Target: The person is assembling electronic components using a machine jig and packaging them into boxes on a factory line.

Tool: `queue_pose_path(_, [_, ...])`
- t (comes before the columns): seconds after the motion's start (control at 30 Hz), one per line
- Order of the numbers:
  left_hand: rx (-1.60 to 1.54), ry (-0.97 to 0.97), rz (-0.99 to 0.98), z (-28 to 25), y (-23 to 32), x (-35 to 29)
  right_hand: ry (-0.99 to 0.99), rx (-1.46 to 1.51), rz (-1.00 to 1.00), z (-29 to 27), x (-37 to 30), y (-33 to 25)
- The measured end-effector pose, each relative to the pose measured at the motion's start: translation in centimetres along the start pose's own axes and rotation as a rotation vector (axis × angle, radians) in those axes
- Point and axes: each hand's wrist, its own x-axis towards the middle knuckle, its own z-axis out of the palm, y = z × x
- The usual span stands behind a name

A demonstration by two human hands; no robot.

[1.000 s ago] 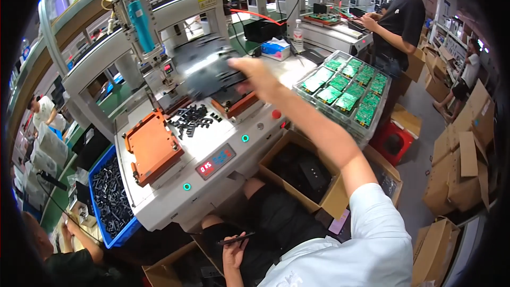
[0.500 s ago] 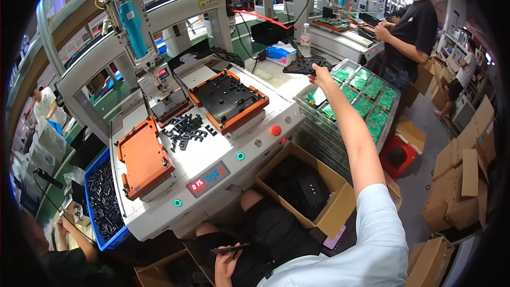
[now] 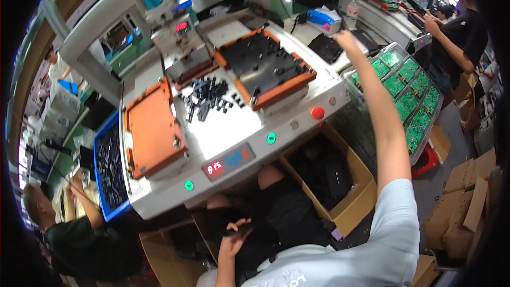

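My left hand (image 3: 232,240) is low over my lap, closed on a dark flat part (image 3: 245,229) that blends with my black clothing. My right arm stretches far out to the right of the machine. At its end my right hand (image 3: 345,39) is smeared by motion, right beside a black plastic panel (image 3: 324,49) on the pale surface. Whether the fingers touch that panel cannot be made out. On the machine bed, a loose pile of small black clips (image 3: 207,95) lies between a bare orange fixture (image 3: 154,135) and an orange-framed fixture (image 3: 287,93) with a black panel inside.
Green circuit boards (image 3: 406,95) fill a clear tray under my right forearm. A blue bin (image 3: 109,210) of black parts stands left. Cardboard boxes (image 3: 353,210) flank my legs. A bottle (image 3: 352,11) and tissue pack (image 3: 324,20) stand behind my right hand. Co-workers sit left and stand right.
The view has swung left and nearer the machine. The black panel, earlier held up in my right hand, now appears lower on the pale surface. My left hand has tilted its part.
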Motion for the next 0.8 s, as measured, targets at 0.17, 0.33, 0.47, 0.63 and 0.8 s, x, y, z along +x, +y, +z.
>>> queue_pose_path(0.17, [0.209, 0.139, -0.159, 4.7, 0.9, 1.3, -0.217, 0.348, -0.293, -8.9, -13.5, -7.9])
queue_pose_path(0.33, [0.398, 0.091, -0.164, 11.7, 2.5, 1.4, -0.252, 0.407, -0.293, -12.8, -31.0, -14.0])
queue_pose_path(0.47, [0.400, 0.034, -0.108, 15.9, 3.1, -0.6, -0.694, 0.416, -0.154, -11.6, -42.5, -14.2])
queue_pose_path(0.63, [0.335, -0.004, -0.076, 17.6, 3.3, -2.6, -1.014, 0.460, 0.028, -9.4, -51.7, -14.0])
queue_pose_path(0.8, [0.366, 0.037, 0.036, 17.5, 3.0, -3.2, -1.165, 0.747, 0.292, -8.4, -54.2, -14.5])
